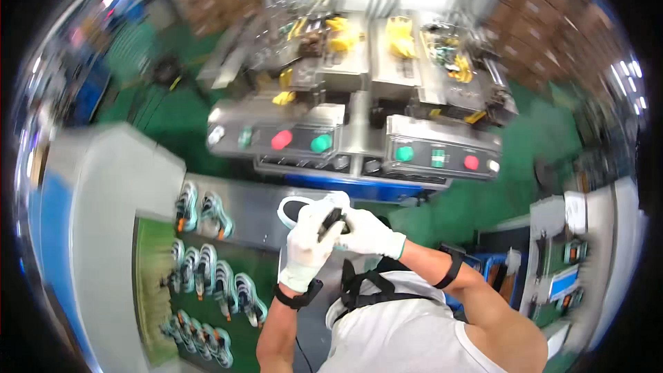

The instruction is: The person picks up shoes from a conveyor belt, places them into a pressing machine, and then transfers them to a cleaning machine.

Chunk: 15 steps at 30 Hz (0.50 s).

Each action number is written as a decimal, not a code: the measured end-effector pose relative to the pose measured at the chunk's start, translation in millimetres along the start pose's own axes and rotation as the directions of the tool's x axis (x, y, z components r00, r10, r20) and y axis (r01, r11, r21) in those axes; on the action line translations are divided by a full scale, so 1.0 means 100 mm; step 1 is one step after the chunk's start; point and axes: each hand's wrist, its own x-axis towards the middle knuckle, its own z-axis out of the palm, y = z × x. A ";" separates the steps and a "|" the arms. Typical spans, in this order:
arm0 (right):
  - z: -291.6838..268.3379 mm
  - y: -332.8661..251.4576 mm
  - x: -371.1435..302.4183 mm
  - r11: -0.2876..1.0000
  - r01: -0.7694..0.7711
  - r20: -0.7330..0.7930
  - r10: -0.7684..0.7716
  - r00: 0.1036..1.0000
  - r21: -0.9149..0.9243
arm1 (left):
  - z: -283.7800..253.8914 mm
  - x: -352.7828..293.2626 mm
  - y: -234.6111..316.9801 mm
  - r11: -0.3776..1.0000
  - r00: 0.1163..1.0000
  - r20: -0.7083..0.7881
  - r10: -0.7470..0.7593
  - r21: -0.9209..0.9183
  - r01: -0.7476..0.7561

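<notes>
My left hand [306,243] and my right hand [367,233], both in white knit gloves, meet close together in front of my body. They are closed on a white shoe [293,207], whose pale rounded rim around a dark opening shows beyond my left fingers. A small dark part [331,224] shows between the two hands; blur and the gloves hide what it is. Most of the shoe is covered by my fingers.
Ahead stands a machine with two button panels [276,131] [442,148] and yellow parts [400,38] on top. Several pale blue and grey sneakers [207,269] stand in rows on the left. A grey metal ledge [252,211] lies between. Stacked cartons [532,27] are far right.
</notes>
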 end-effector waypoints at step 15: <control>-2.36 1.26 -1.52 0.351 0.456 -0.574 0.542 0.613 0.818 | 3.16 3.25 0.73 0.966 0.948 0.316 0.041 -0.256 0.043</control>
